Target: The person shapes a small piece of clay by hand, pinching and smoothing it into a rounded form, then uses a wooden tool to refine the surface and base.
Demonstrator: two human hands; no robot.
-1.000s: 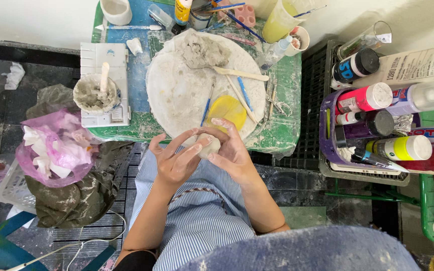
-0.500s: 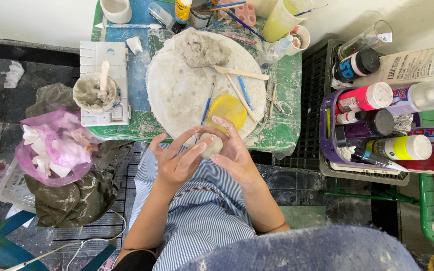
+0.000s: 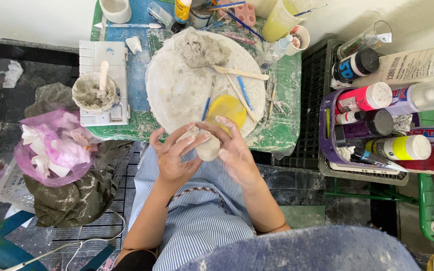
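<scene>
Cupping a clay lump [image 3: 208, 148], both hands meet beyond the table edge [image 3: 272, 145].

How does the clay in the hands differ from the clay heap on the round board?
The clay piece is small, smooth and rounded, held between the left hand and right hand off the table's near edge. The clay heap is larger, rough and lumpy, lying untouched at the far side of the round board. Both are pale grey.

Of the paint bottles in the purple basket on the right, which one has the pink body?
The pink bottle at the top of the purple basket, lying on its side with a white cap. The others are dark purple and yellow.
</scene>
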